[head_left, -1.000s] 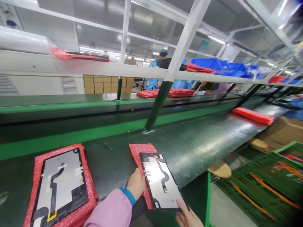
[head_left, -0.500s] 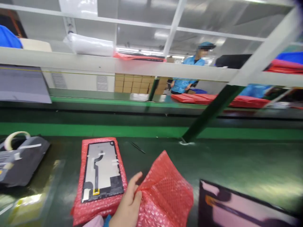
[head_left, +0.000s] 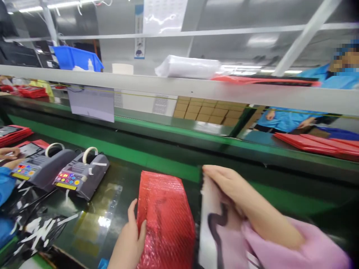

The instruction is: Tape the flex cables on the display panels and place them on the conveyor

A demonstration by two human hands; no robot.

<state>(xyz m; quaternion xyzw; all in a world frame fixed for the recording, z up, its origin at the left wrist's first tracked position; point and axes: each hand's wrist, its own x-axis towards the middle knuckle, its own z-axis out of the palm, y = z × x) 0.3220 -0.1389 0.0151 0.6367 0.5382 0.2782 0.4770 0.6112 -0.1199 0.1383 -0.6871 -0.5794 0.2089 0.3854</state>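
A red bubble-wrap bag (head_left: 165,216) stands in front of me, its near end cut off by the lower frame edge. My left hand (head_left: 131,233) grips its left edge, thumb on the front and fingers behind. Just to the right of the bag, my right hand (head_left: 224,183) holds a display panel (head_left: 221,231) by its upper edge. The panel is tilted up, its pale back and dark flex cable facing me. My pink right sleeve covers part of it. Bag and panel look close together, with a narrow dark gap between them.
Two tape dispensers (head_left: 88,173) stand at left beside a heap of white tape scraps (head_left: 42,229). Another person's hands (head_left: 11,157) work at the far left. A shelf rail (head_left: 140,80) crosses above the bench, carrying a blue bin (head_left: 77,59) and a plastic-wrapped roll (head_left: 187,67).
The view has swung left. My right hand has come into view with the panel, which is now raised from the bench beside the bag. The panel lying on the red bags is no longer visible.
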